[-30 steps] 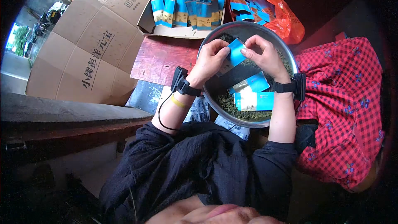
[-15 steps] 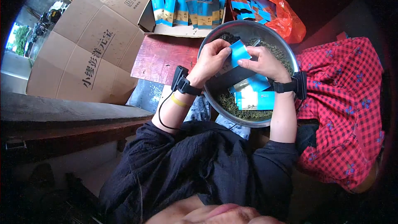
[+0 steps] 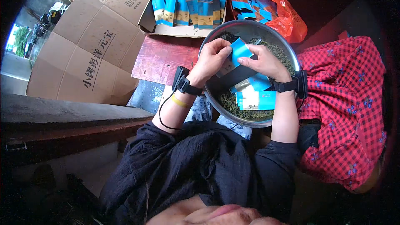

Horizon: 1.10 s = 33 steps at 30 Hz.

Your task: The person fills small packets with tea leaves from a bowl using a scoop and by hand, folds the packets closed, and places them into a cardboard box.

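Between my two hands, over the metal bowl (image 3: 207, 87), is a small blue packet (image 3: 241, 50) with a paler lower part. My left hand (image 3: 214, 58) pinches its left edge between thumb and fingers. My right hand (image 3: 264, 61) grips its right side, thumb in front. The packet's mouth is too small to make out. Dried green leaves (image 3: 280, 54), like tea, fill parts of the bowl. Beneath my right wrist, more blue and gold packets (image 3: 255, 101) lie on the leaves. A dark grey flat surface shows under my hands, partly hidden.
Behind the bowl, a cardboard box (image 3: 175, 30) holds many upright blue and gold packets. An orange-red plastic bag (image 3: 293, 25) beside it contains more. At left stands a large carton (image 3: 66, 54) near a reddish board (image 3: 166, 60). Red checked cloth (image 3: 341, 108) lies at right.
The packet has tilted slightly and shifted a little upward between my fingers. Both hands keep their grip in nearly the same place.
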Each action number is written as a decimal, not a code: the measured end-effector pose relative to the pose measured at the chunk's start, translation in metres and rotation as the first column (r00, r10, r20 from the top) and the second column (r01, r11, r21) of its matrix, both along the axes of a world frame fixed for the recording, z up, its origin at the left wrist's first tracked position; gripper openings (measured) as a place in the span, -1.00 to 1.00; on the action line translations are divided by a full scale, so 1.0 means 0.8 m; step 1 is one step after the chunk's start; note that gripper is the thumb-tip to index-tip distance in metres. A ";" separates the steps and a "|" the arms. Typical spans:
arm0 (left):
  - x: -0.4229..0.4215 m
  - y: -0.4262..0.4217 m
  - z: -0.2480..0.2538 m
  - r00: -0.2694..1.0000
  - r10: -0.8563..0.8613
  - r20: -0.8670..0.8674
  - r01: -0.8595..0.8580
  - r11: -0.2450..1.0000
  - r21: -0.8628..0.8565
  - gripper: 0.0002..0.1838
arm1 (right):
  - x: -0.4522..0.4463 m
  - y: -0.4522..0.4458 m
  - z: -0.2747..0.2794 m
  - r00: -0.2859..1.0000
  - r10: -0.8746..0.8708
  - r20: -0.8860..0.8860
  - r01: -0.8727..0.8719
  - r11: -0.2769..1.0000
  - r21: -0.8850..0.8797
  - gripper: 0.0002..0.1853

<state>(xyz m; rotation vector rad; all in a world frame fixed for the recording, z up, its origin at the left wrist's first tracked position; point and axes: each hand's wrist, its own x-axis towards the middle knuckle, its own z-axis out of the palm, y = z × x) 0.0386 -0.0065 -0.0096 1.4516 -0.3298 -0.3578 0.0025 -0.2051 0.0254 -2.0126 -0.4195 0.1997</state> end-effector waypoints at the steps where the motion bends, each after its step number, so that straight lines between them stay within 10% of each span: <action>1: 0.001 -0.001 -0.002 1.000 0.001 0.000 -0.001 1.000 0.000 -0.86 | 0.001 -0.001 -0.001 0.998 -0.014 0.053 0.015 1.000 -0.020 -0.68; 14: 0.004 0.003 -0.006 0.996 -0.083 0.040 0.084 0.996 -0.010 -0.84 | -0.002 0.015 0.006 0.981 -0.135 0.139 0.145 0.987 -0.069 -0.69; 16: 0.007 0.004 -0.009 0.997 -0.074 -0.016 0.072 0.992 -0.100 -0.88 | -0.002 0.023 0.004 0.969 -0.229 0.090 0.206 0.956 0.209 -0.66; 20: 0.007 0.006 -0.011 0.996 -0.047 -0.077 0.031 0.981 -0.191 -0.88 | 0.002 0.025 -0.003 0.957 -0.282 0.064 0.262 0.939 0.223 -0.67; 27: 0.002 0.001 -0.006 0.999 -0.048 -0.021 0.044 0.988 -0.146 -0.85 | 0.008 0.011 -0.011 0.944 -0.295 0.148 0.296 0.955 0.021 -0.84; 33: 0.005 0.003 -0.014 0.998 -0.063 -0.023 0.059 0.989 -0.136 -0.87 | 0.011 0.016 -0.015 0.966 -0.254 0.043 0.232 0.931 0.280 -0.80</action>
